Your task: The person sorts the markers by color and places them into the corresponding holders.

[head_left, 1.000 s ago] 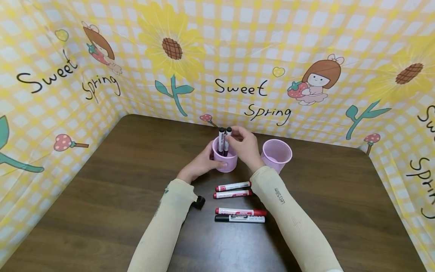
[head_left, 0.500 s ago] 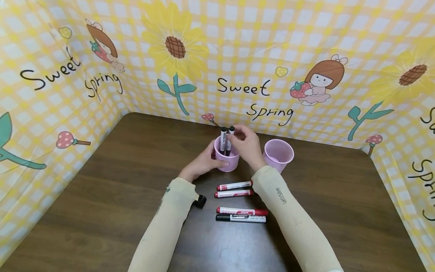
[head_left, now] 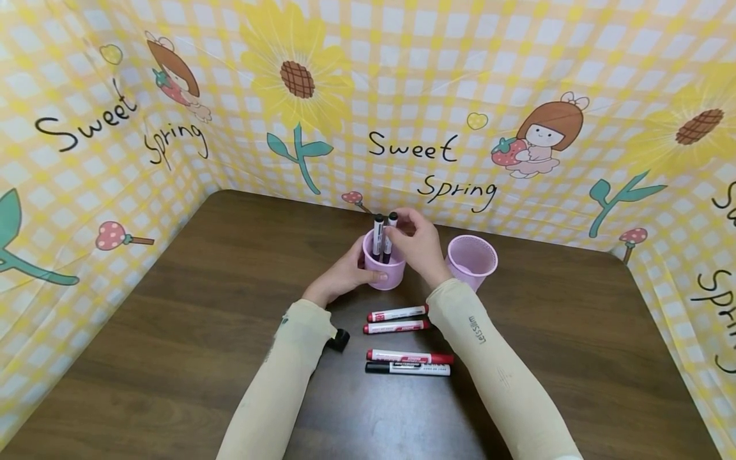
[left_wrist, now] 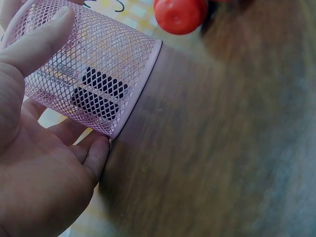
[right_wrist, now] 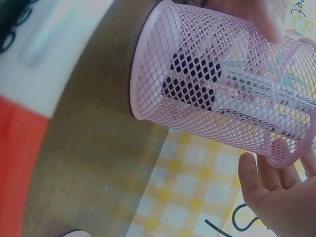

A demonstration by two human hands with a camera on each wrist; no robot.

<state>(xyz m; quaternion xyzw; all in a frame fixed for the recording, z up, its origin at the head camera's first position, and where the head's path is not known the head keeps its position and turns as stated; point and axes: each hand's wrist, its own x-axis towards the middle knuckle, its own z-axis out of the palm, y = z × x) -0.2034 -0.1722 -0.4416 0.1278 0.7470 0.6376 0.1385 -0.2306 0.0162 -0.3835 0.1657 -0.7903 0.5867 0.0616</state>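
Note:
My left hand [head_left: 345,273] grips a pink mesh pen cup [head_left: 387,276] from the left, thumb across its front wall. In the left wrist view the thumb lies on the mesh of the cup [left_wrist: 98,49]. Two white markers with black ends stand side by side in the cup: a left marker [head_left: 377,237] and a right marker [head_left: 393,219]. The thumb and fingers of my right hand [head_left: 424,248] pinch the right marker near its top, at the rim. Through the mesh in the right wrist view, both markers' black lower ends [right_wrist: 190,81] show close to the cup's base.
A second pink mesh cup [head_left: 471,259] stands to the right, behind my right forearm. In front lie two short red-capped markers [head_left: 397,327], a longer red marker [head_left: 409,357] and a black-capped marker [head_left: 408,368]. A printed checked cloth [head_left: 402,76] walls off the table's [head_left: 172,306] back and sides.
The head view has shifted slightly, moving the scene a little to the right. Both hands keep their hold, and the right marker leans slightly further from the left one.

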